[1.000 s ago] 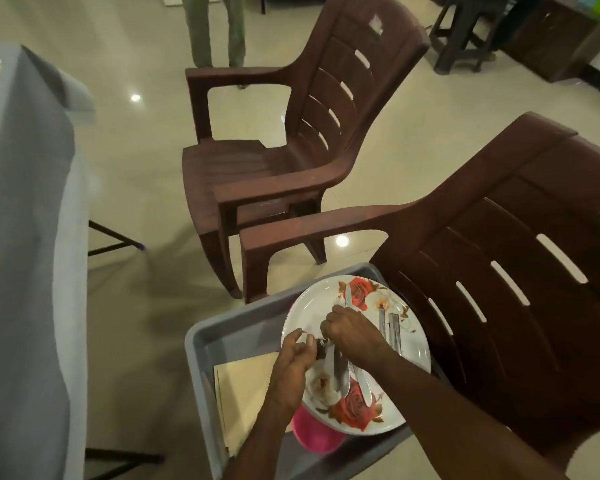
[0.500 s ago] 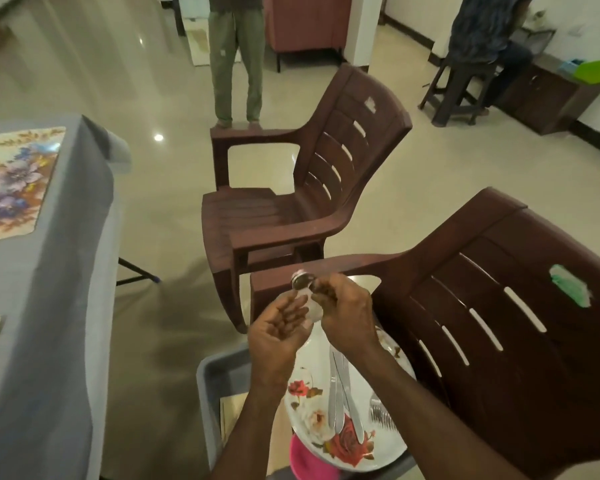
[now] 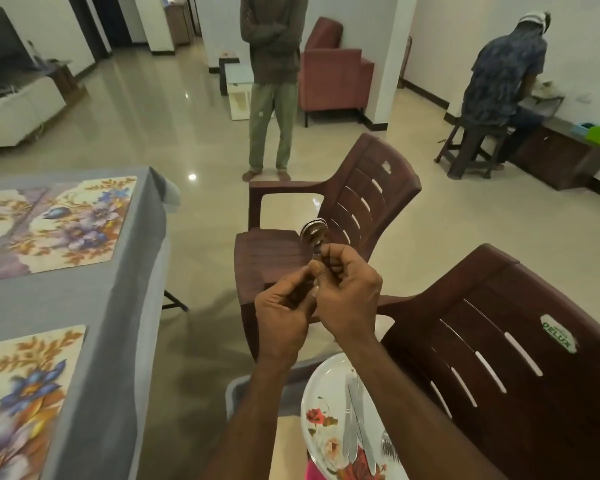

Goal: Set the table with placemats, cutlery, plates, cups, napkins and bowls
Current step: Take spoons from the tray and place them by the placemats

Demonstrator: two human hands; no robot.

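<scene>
— Right hand (image 3: 347, 299)?
— Pinched the spoons (image 3: 314, 232) by their handles, bowls up, above the near chair's arm.
— Left hand (image 3: 281, 317)?
— Curled around the handles' lower ends, touching the right.

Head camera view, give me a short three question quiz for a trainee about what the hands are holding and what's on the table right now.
1. True or false: the spoons are lying on the floral plate.
2. Multiple choice: what lies on the grey tablecloth? A) cups B) floral placemats C) bowls
3. Fill in: the knives rest on the ____ in the grey tub.

Key
1. False. The right hand holds their handles, bowls raised above the near chair; the left hand touches the lower ends.
2. B. Placemats are all that shows there.
3. Plate.
</scene>
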